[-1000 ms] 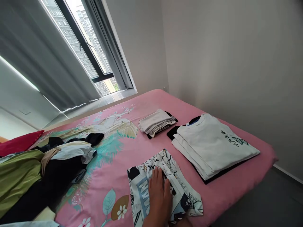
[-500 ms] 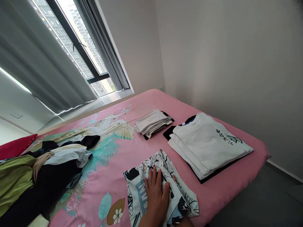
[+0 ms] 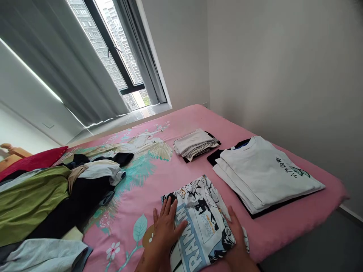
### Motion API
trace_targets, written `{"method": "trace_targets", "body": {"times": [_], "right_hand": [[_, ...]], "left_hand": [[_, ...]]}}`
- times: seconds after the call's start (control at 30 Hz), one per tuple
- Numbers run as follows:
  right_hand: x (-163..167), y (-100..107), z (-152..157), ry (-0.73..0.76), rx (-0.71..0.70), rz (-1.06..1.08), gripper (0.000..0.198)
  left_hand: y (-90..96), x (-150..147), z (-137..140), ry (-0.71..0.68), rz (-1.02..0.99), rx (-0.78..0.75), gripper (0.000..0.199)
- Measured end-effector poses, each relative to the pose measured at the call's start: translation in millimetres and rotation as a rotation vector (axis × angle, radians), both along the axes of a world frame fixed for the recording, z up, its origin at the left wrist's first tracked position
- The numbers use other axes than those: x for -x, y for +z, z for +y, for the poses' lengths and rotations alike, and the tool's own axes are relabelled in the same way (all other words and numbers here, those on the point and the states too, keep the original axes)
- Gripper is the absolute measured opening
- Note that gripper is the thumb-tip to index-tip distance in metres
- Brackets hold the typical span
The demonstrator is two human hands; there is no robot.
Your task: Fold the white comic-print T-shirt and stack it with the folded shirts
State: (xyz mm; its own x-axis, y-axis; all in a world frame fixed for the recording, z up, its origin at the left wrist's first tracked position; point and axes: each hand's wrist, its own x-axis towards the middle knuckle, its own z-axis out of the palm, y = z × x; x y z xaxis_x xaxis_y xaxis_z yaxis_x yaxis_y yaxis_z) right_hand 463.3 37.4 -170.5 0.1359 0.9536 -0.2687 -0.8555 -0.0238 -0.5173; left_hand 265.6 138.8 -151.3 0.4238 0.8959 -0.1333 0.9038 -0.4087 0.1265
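Home bedroom, pink bed point(image 3: 193, 117), red pillow point(image 3: 42, 158), curtained window point(image 3: 113, 49)

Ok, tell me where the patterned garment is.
In the head view, the patterned garment lies bottom centre on the pink bed, left of the folded white T-shirt, with the left hand on its left edge and the right hand at its right.

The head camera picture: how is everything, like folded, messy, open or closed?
Patterned garment: folded over, lying flat
Left hand: fingers spread, resting on the garment
Right hand: at the garment's right side, grip unclear
White-topped pile: folded, stacked
Beige-topped pile: folded, stacked
Loose clothes: jumbled, overlapping
Gray curtains: parted
Window: uncovered between them, can't tell if open
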Motion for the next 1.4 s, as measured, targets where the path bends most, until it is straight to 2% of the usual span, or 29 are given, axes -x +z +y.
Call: {"method": "trace_targets", "body": {"times": [0.07,0.13,0.2,0.27,0.33,0.4,0.53,0.6,0.7,0.8,0.87,0.93,1.0,1.03,1.1,1.17,1.23,1.3,1.4], "right_hand": [[-24.5,1.2,-8.6,0.009,0.017,0.039,0.066],[-51.8,3.3,-21.9,-0.063,0.046,-0.029,0.058],[-73.8,9.0,-33.4,-0.177,0.077,-0.239,0.047],[-81.6,19.9,-38.0,-0.205,0.067,-0.519,0.043],[-69.6,34.9,-33.8,-0.085,0.039,-0.82,0.044],[-38.9,50.2,-22.1,0.092,-0.018,-1.105,0.045],[44.6,64.1,14.2,0.311,-0.319,-1.522,0.044],[76.2,58.2,34.4,0.375,-0.405,-1.644,0.046],[92.2,35.2,60.0,0.448,-0.312,-1.804,0.049],[72.5,5.7,71.3,0.446,-0.127,-2.032,0.053],[50.2,-9.5,70.1,0.392,0.022,-2.18,0.056],[31.0,-16.6,65.2,0.319,0.187,-2.266,0.06],[21.6,-15.4,59.9,0.248,0.269,-2.3,0.06],[21.3,-12.7,58.1,0.225,0.246,-2.308,0.059],[27.2,-6.2,57.1,0.225,0.093,-2.312,0.057],[35.6,-2.0,60.3,0.291,-0.115,-2.294,0.055],[38.5,-2.6,67.3,0.374,-0.26,-2.271,0.055],[32.1,-7.3,77.1,0.445,-0.282,-2.274,0.057],[10.5,-15.1,90.6,0.458,-0.091,-2.355,0.061]], "left_hand": [[2.5,-1.1,-3.1,-0.007,-0.001,-0.003,0.074],[3.2,-2.5,-9.3,-0.037,-0.014,-0.027,0.07],[2.3,-3.1,-17.7,-0.098,-0.041,-0.057,0.066],[0.5,-2.4,-26.1,-0.146,-0.07,-0.082,0.063],[-1.2,-0.6,-32.8,-0.161,-0.09,-0.09,0.063],[-3.0,1.7,-36.6,-0.152,-0.1,-0.088,0.066],[-10.2,4.0,-37.0,-0.117,-0.127,-0.106,0.064],[-15.7,4.0,-35.8,-0.104,-0.139,-0.114,0.062],[-23.5,5.0,-35.0,-0.072,-0.154,-0.089,0.067],[-29.3,8.2,-36.1,-0.021,-0.169,-0.065,0.072],[-31.6,10.2,-37.1,-0.012,-0.178,-0.055,0.076],[-32.1,11.2,-37.5,-0.012,-0.186,-0.049,0.077],[-30.8,10.8,-37.2,-0.011,-0.193,-0.041,0.078],[-29.5,10.3,-36.9,-0.01,-0.194,-0.034,0.078],[-26.7,9.1,-36.5,-0.006,-0.192,-0.022,0.079],[-24.6,8.6,-36.8,0.0,-0.183,-0.018,0.08],[-24.0,9.5,-37.9,0.004,-0.174,-0.017,0.081],[-24.8,11.8,-39.2,0.005,-0.17,-0.012,0.083],[-26.5,14.6,-39.9,0.006,-0.173,0.0,0.085]]}}
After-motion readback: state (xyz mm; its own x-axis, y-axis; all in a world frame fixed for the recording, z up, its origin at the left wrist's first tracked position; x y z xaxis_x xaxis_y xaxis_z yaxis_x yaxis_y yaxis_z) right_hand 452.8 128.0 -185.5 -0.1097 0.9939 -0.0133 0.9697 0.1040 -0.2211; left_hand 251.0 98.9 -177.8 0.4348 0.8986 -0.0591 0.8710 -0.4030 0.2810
